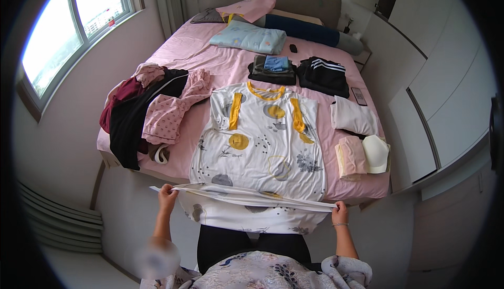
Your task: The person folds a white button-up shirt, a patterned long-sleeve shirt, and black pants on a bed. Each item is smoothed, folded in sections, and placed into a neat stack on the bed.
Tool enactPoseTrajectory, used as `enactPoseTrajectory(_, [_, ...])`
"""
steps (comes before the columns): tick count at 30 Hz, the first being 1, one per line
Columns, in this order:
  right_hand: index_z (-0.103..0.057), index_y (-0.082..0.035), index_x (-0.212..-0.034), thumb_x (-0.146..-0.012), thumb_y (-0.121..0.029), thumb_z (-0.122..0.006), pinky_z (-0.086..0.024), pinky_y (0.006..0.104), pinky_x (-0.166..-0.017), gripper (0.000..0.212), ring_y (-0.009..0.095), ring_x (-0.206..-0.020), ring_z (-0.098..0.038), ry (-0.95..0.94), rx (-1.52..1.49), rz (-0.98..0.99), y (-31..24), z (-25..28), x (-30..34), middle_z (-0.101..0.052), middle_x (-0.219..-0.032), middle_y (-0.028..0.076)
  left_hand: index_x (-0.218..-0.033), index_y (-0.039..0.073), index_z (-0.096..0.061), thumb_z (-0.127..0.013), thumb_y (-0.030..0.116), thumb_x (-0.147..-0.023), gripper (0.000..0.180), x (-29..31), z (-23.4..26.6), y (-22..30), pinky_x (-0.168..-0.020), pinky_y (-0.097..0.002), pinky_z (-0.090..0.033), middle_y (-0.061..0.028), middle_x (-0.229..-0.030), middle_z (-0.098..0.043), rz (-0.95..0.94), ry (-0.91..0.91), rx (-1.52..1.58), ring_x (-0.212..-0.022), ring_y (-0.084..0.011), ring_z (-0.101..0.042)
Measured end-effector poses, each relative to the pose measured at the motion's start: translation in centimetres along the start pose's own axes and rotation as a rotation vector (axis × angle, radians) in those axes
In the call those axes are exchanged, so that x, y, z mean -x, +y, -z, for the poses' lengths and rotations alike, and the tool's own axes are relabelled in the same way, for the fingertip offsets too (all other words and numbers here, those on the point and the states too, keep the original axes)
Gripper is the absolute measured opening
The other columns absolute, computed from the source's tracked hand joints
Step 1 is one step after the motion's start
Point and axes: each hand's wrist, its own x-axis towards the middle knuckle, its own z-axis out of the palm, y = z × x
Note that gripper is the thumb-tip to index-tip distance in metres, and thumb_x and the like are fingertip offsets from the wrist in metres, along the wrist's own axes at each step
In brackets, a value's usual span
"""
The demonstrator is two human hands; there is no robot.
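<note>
A long white nightdress [257, 152] with yellow and grey printed circles lies face up on the bed, its yellow-trimmed neckline toward the headboard. Its short sleeves are turned inward over the front. My left hand [167, 194] pinches the hem at its left end, and my right hand [340, 213] pinches it at the right end. Between them the hem is stretched into a nearly straight band, lifted off the bed's near edge. Below this band the lower part of the cloth hangs down in front of my legs.
Loose clothes [157, 105] are heaped on the bed's left. Folded dark clothes [270, 71], black folded trousers [323, 76], a phone [359, 96], a folded white garment [353, 117], pink folded cloth [350, 158] and a cream bra [376, 153] lie around the nightdress. A light-blue pillow [248, 37] is farther back.
</note>
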Motion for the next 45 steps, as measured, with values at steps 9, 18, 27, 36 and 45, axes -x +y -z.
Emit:
enactPoseTrajectory(9, [-0.054, -0.005, -0.104, -0.088, -0.003, -0.04, -0.042, 0.0201, -0.036, 0.022, 0.007, -0.041, -0.046, 0.125, -0.746, -0.338, -4.8, 3.9, 1.5, -0.056, -0.074, 0.003, -0.074, 0.011, -0.039, -0.053, -0.007, -0.075, 0.023, 2.6, 4.9, 6.4, -0.031, -0.0197, -0.031, -0.0029, -0.062, -0.053, 0.161, -0.263, 0.437, -0.038, -0.0087, -0.046])
enactPoseTrajectory(18, [-0.053, -0.013, -0.106, -0.09, -0.018, -0.045, -0.049, 0.0289, -0.056, 0.018, 0.015, -0.067, -0.057, 0.131, -1.26, -0.324, -9.0, 6.2, -10.7, -0.057, -0.081, 0.001, -0.08, 0.011, -0.042, -0.05, -0.006, -0.079, 0.018, -6.3, 1.2, 14.4, -0.065, -0.0272, -0.055, -0.0078, -0.084, -0.058, -0.049, -0.267, 0.898, -0.076, -0.0165, -0.061])
enactPoseTrajectory(27, [-0.045, -0.011, -0.123, -0.089, -0.021, -0.051, -0.046, 0.0307, -0.074, 0.036, 0.019, -0.096, -0.055, -0.039, -0.991, -0.53, -8.3, -3.8, -19.1, -0.057, -0.105, 0.007, -0.132, 0.008, -0.036, -0.06, 0.001, -0.076, 0.061, -15.4, -10.4, 8.7, -0.081, -0.0284, -0.046, -0.0146, -0.135, -0.034, 0.022, -0.207, 0.289, -0.102, -0.0209, -0.054])
enactPoseTrajectory(36, [-0.048, -0.008, -0.099, -0.083, -0.037, -0.059, -0.045, 0.0296, -0.053, 0.036, 0.016, -0.066, -0.055, 0.175, -0.908, -0.799, 3.5, -6.7, 1.1, -0.058, -0.088, 0.008, -0.109, 0.006, -0.049, -0.06, 0.018, -0.083, 0.031, -0.3, -7.4, -4.0, -0.064, -0.0253, -0.043, -0.0018, -0.089, -0.054, 0.277, 0.182, 0.391, -0.077, -0.0111, -0.051])
enactPoseTrajectory(45, [-0.054, -0.017, -0.108, -0.067, -0.056, -0.068, -0.036, 0.0371, -0.089, 0.058, 0.02, -0.1, -0.048, -0.389, -1.407, -1.026, -1.1, -10.8, 1.2, -0.054, -0.105, 0.001, -0.111, 0.016, -0.053, -0.066, 0.04, -0.077, 0.044, -0.5, -11.4, -7.9, -0.074, -0.0287, -0.043, -0.0049, -0.101, -0.058, 0.715, -0.147, 1.094, -0.083, -0.0185, -0.053])
